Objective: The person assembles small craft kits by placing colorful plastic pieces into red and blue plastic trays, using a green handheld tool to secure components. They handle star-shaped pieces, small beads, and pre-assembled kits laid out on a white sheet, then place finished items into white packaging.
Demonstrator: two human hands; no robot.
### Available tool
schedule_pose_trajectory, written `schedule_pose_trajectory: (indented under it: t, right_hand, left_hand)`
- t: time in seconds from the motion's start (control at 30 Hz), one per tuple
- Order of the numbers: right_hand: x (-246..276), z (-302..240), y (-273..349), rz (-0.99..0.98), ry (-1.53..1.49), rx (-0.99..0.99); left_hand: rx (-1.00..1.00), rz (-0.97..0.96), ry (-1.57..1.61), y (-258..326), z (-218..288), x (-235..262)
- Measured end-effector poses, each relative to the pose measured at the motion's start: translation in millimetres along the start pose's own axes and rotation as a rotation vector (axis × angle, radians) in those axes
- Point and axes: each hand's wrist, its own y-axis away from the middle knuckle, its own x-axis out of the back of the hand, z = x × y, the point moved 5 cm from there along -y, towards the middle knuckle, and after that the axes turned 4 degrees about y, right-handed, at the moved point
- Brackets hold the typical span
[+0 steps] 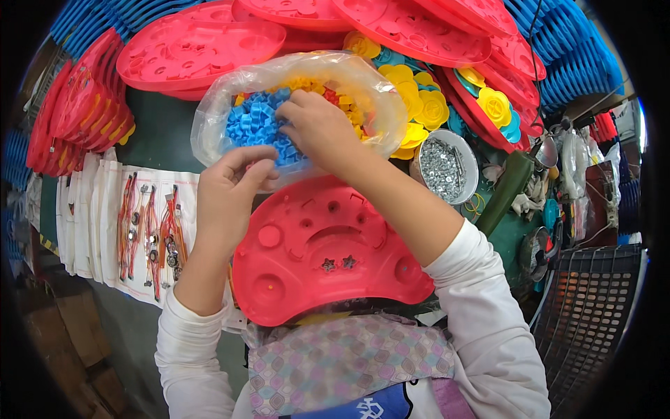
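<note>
In front of me lies a red molded plastic panel (328, 241), with round recesses, a curved ridge and two star-shaped cutouts. Just beyond it stands a clear plastic bag (216, 105), rolled open, filled with small blue plastic pieces (255, 126) and small yellow ones (359, 108), with a few red bits. My right hand (314, 129) reaches into the bag with bent fingers, their tips hidden among the pieces. At the bag's near left rim is my left hand (237, 174), its thumb and fingers curled together; whatever they may hold is hidden.
Red panels (202, 49) are piled at the back, with more stacked at the left (84, 105). A white bowl of screws (447, 167) sits right of the bag, near yellow flower-shaped parts (495, 107). Wired components (150, 230) lie on white sheets. A black crate (590, 300) stands at right.
</note>
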Motion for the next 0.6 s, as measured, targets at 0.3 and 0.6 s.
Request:
schedule_pose_trajectory:
  t: [0.3, 0.6]
  right_hand:
    - [40.1, 12.0, 14.8, 0.235, -0.159, -0.151]
    - [98.9, 13.5, 84.1, 0.222, -0.572, -0.434]
  left_hand:
    - [-0.106, -0.054, 0.090, -32.9, 5.3, -19.8]
    - [-0.486, -0.174, -0.547, -95.9, 30.1, -41.7]
